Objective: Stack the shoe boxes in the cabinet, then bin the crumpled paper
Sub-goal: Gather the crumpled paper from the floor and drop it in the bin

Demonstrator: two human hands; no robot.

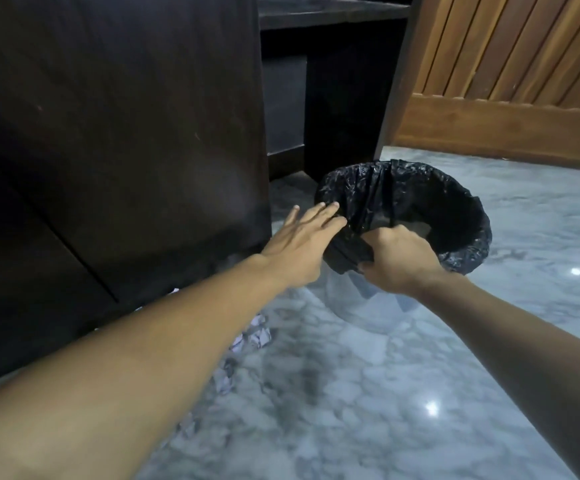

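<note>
A pale bin (368,306) lined with a black plastic bag (454,216) stands on the marble floor in front of the dark cabinet (108,133). My right hand (399,258) grips the bag's near rim, fingers curled round the bunched plastic. With straight fingers, my left hand (302,240) touches the bag's left edge. Crumpled white paper (254,336) lies on the floor below my left forearm, partly hidden by it. More paper bits (224,379) lie nearer to me. No shoe boxes show clearly in the dark open shelf space (333,98).
A wooden slatted door panel (506,81) stands at the back right. The grey marble floor (385,410) spreads to the right and towards me. The cabinet's dark side panel fills the left half of the view.
</note>
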